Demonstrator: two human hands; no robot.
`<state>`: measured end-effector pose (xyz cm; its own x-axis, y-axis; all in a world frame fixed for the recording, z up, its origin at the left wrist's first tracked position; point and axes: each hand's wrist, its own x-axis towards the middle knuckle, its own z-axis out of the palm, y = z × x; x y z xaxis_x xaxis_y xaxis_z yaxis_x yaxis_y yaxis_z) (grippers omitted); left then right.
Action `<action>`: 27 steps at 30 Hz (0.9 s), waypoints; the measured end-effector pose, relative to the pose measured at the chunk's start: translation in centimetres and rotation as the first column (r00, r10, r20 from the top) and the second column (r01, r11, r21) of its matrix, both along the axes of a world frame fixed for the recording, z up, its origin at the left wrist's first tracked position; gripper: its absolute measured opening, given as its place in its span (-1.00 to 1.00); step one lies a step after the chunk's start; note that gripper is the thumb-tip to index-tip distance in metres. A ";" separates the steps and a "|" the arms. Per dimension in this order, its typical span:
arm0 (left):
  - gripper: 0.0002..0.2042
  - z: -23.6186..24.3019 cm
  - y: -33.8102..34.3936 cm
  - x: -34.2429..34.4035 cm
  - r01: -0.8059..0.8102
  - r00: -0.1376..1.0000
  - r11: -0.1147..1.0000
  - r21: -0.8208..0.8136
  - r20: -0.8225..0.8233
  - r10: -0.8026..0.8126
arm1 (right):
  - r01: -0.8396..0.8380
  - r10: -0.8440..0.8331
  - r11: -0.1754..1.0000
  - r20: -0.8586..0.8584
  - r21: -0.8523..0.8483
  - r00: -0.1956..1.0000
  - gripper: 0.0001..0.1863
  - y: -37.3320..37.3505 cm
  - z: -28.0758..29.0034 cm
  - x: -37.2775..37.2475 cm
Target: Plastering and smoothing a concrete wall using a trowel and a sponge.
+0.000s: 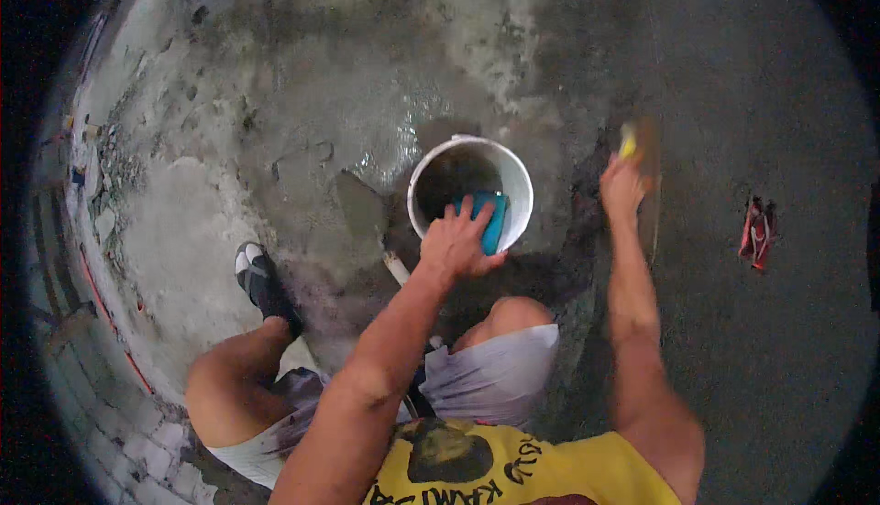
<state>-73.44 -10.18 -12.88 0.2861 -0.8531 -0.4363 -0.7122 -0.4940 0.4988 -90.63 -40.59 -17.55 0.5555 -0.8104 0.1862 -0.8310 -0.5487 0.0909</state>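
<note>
A white bucket [523,184] stands on the wet concrete in front of me, with dark contents low inside. My left hand [456,239] reaches over its near rim, fingers closed over a teal block-like object [493,223] that may be a sponge. To the right of the bucket, my right hand [623,188] is wrapped round a yellow-handled tool [629,146]. That tool looks like a float or trowel with a long brownish edge against the floor, but motion smears it. Left of the bucket lies a trowel [360,206] with a grey blade and pale handle.
A red hand tool [756,236] lies on the smoother grey floor at far right. Rough, patchy concrete [197,193] spreads to the left, with rubble [105,216] and blocks along the far-left edge. My foot [261,276] rests left of the trowel.
</note>
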 end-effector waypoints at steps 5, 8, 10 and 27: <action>-0.16 -0.4 -2.5 -1.7 0.008 0.999 0.995 -0.101 -0.034 -0.011 | 0.183 -0.177 0.981 -0.091 0.066 0.980 -0.54 -9.6 1.6 5.1; -0.17 -0.2 -0.9 -0.9 0.005 0.999 0.997 -0.072 -0.049 -0.009 | 0.120 -0.118 0.992 -0.042 0.041 0.992 -0.55 -2.5 -0.2 3.0; -0.15 -0.1 0.4 0.0 -0.033 0.999 0.999 -0.019 -0.012 0.033 | 0.107 -0.107 0.993 0.015 0.050 0.994 -0.54 4.0 -1.2 -0.9; -0.13 -0.4 0.1 -0.2 0.013 1.000 1.000 0.000 0.006 -0.013 | 0.172 -0.174 0.976 0.000 0.137 0.985 -0.44 6.9 2.1 -2.6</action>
